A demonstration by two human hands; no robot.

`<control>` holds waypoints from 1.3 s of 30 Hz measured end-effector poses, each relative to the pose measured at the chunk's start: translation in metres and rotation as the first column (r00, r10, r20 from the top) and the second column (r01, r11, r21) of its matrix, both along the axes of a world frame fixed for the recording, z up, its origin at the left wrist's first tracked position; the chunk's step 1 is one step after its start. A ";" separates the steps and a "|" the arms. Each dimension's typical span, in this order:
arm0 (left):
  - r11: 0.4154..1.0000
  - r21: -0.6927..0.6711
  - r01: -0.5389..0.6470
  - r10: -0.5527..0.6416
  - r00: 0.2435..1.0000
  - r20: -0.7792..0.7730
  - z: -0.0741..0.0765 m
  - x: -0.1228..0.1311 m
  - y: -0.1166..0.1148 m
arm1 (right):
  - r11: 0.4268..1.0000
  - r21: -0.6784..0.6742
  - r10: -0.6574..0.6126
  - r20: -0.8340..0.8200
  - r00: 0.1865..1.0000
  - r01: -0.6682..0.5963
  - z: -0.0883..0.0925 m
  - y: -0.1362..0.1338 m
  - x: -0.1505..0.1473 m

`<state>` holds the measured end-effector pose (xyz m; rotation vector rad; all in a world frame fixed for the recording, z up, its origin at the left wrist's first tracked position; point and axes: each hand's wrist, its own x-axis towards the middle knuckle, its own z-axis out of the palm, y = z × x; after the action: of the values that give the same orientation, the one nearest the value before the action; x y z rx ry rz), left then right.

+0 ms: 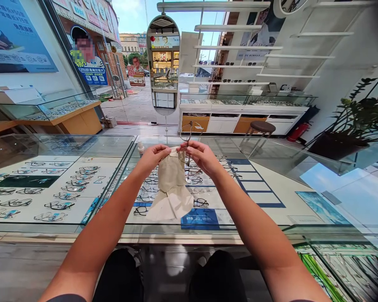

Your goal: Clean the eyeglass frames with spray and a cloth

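Both my hands are raised above a glass display counter. My left hand pinches the top of a cream cleaning cloth, which hangs down over the glass. My right hand is closed on a thin-framed pair of glasses, whose temple arms stick up above my fingers. The cloth's upper edge meets the glasses between the two hands. One lens is partly hidden behind the cloth and my fingers.
Rows of spectacle frames lie under the glass. A small white bottle stands on the counter behind my left hand. Beyond are an oval mirror, a round stool, wall shelves with glasses and a potted plant at the right.
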<state>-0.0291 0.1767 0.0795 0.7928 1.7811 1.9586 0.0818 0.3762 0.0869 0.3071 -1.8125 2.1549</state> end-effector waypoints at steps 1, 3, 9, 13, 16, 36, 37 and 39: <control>1.000 -0.012 0.022 -0.022 1.000 0.002 0.001 0.000 -0.001 | 1.000 -0.017 0.002 -0.005 1.000 -0.002 0.002 0.000 0.001; 0.998 -0.006 0.068 -0.067 0.998 0.007 0.003 -0.001 -0.003 | 0.999 -0.041 0.011 -0.005 1.000 -0.011 0.004 0.000 0.002; 0.992 0.090 0.091 -0.093 0.995 0.019 0.004 0.001 -0.003 | 0.997 -0.075 0.004 0.018 1.000 -0.003 0.001 -0.007 0.002; 0.993 0.100 0.069 -0.072 0.997 0.028 0.005 0.004 -0.001 | 0.995 -0.084 -0.045 0.014 0.999 0.046 -0.004 -0.013 -0.002; 0.992 0.122 0.031 -0.033 0.999 0.008 0.006 0.004 -0.001 | 0.989 -0.113 -0.089 0.013 0.996 0.090 -0.009 -0.015 -0.006; 0.993 0.092 0.071 -0.033 0.932 -0.360 0.007 0.028 0.001 | 0.971 -0.147 -0.191 0.008 0.982 0.190 -0.014 -0.025 -0.007; 0.994 0.097 0.055 -0.015 0.928 -0.372 0.006 0.029 0.002 | 0.972 -0.148 -0.185 0.006 0.983 0.184 -0.014 -0.026 -0.006; 0.992 0.121 0.029 0.014 0.939 -0.344 0.005 0.032 0.003 | 0.975 -0.147 -0.170 0.003 0.986 0.168 -0.013 -0.027 -0.005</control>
<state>0.0025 0.1801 0.0841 1.2495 1.8487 2.0397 0.0771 0.3491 0.0739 0.1243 -1.6012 2.1479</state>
